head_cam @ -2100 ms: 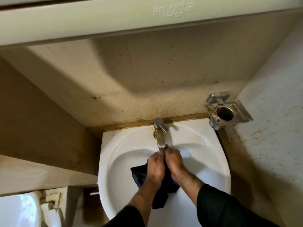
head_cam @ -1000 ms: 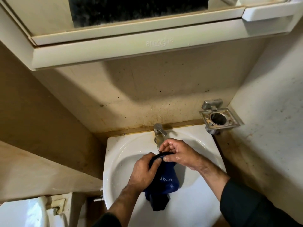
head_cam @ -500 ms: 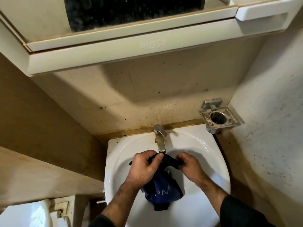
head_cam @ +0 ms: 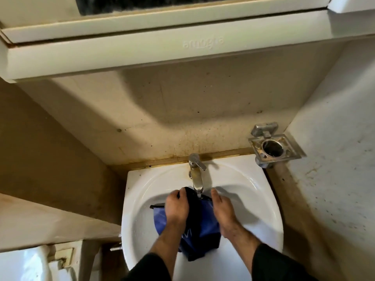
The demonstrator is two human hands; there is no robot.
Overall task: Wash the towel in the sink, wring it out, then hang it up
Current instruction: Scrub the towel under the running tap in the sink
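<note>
— What fills the frame?
— A white sink (head_cam: 253, 199) below a cream cabinet (head_cam: 162, 53), with a blue towel (head_cam: 199, 226) in the basin under the tap (head_cam: 196, 175).
— And the hands?
— The left hand (head_cam: 177, 207) and right hand (head_cam: 222, 209) grip the towel's top edge, fingers curled into the cloth.

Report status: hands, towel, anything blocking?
Left hand and right hand both gripping blue towel under the faucet, inside the sink. Nothing blocking.
</note>
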